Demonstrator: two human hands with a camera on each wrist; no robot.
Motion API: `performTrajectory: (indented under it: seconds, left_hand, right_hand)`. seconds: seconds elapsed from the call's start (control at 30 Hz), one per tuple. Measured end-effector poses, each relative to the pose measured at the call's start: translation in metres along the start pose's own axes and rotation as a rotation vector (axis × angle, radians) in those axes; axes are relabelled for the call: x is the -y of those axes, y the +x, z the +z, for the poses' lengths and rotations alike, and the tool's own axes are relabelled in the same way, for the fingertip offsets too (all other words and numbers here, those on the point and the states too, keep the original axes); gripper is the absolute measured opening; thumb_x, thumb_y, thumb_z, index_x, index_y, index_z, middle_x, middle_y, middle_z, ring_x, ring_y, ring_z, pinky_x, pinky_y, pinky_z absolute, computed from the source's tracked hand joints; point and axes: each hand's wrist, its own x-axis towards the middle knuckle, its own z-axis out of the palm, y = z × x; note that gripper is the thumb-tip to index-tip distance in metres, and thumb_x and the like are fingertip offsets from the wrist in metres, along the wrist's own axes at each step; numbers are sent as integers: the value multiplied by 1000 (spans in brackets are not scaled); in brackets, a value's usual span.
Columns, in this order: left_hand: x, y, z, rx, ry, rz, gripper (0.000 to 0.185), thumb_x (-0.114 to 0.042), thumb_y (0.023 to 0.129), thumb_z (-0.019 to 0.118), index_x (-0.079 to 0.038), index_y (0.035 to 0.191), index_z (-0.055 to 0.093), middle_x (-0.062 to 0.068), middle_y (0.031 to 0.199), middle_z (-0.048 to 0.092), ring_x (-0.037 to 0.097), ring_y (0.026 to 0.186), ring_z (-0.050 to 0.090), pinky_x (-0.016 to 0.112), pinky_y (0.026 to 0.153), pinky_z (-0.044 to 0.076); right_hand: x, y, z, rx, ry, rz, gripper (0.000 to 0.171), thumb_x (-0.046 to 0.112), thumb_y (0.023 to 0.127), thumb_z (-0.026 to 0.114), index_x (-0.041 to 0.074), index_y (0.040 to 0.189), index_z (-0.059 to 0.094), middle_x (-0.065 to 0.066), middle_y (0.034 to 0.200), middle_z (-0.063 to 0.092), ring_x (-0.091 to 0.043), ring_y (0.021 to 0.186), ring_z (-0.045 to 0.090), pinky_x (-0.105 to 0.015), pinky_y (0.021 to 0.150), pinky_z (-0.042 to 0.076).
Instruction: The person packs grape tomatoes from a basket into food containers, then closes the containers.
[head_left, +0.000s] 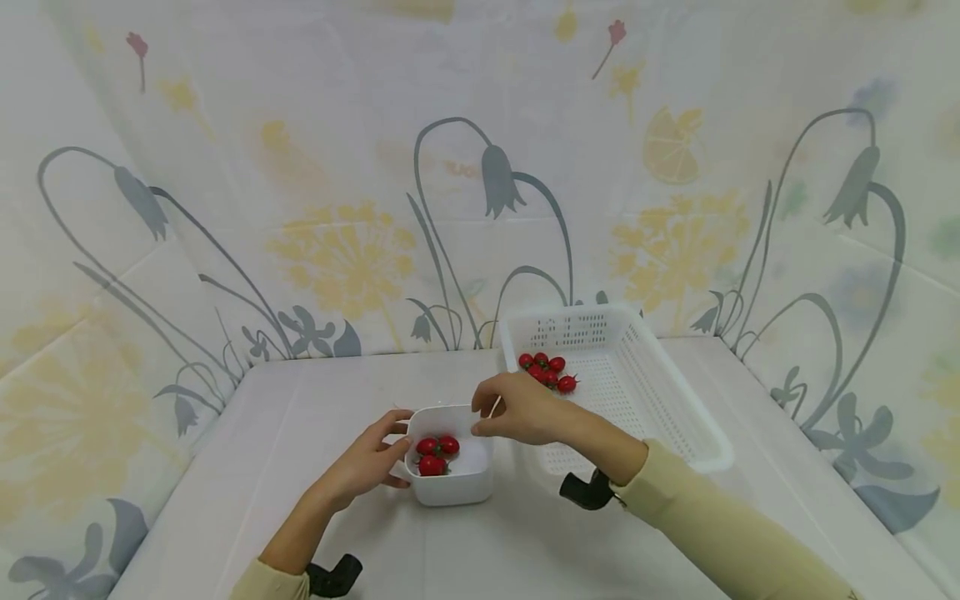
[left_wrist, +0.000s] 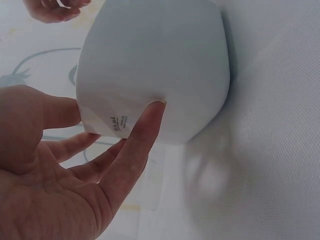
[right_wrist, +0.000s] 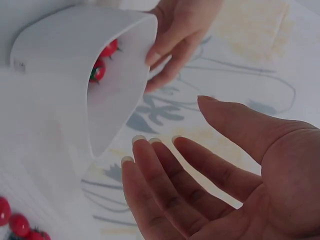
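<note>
A small white bowl [head_left: 453, 487] stands on the white table and holds three cherry tomatoes [head_left: 436, 454]. My left hand [head_left: 397, 442] rests against the bowl's left side, thumb by the rim and straight fingers on the wall. In the left wrist view the left hand [left_wrist: 117, 110] lies with its palm open and a fingertip touching the bowl [left_wrist: 155, 55]. My right hand [head_left: 483, 412] hovers at the bowl's far right rim. In the right wrist view the right hand [right_wrist: 175, 122] is spread and holds nothing beside the bowl [right_wrist: 65, 45], with the tomatoes [right_wrist: 102, 57] showing inside.
A white perforated basket [head_left: 675, 400] sits to the right of the bowl, with several cherry tomatoes [head_left: 547, 371] in its far left corner. Those tomatoes [right_wrist: 17, 222] also show in the right wrist view. Floral cloth walls enclose the table on three sides.
</note>
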Motion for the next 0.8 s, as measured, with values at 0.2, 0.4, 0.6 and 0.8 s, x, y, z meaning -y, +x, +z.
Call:
performTrajectory:
  seconds: [0.2, 0.4, 0.6, 0.8]
  left_hand:
    - [1, 1, 0, -8, 13, -6, 42, -12, 107, 51, -8, 148, 44, 28, 147, 44, 38, 114, 62, 44, 71, 65]
    - [2, 3, 1, -19, 23, -15, 41, -12, 107, 52, -11, 147, 45, 25, 146, 45, 36, 113, 62, 43, 71, 65]
    - [2, 4, 1, -28, 27, -19, 41, -12, 106, 52, -11, 147, 46, 25, 146, 46, 36, 113, 62, 43, 71, 65]
    - [1, 4, 1, -27, 30, -17, 41, -11, 106, 52, -11, 147, 46, 25, 145, 46, 35, 111, 63, 43, 71, 65]
  right_hand:
    - [-11, -7, -18, -30, -16, 22, 20, 18, 90, 78, 6, 106, 72, -2, 97, 70, -18, 91, 70, -28, 76, 60]
    - [-25, -13, -35, -60, -45, 44, 20, 17, 91, 76, 5, 107, 73, -1, 99, 70, -17, 92, 66, -33, 82, 58]
    - [-43, -16, -51, -75, -52, 65, 22, 19, 92, 76, 4, 109, 72, -2, 98, 71, -19, 92, 64, -35, 83, 57]
    - [-69, -15, -67, -81, -9, 133, 22, 22, 94, 73, 4, 106, 71, -6, 97, 69, -20, 87, 62, -34, 75, 56]
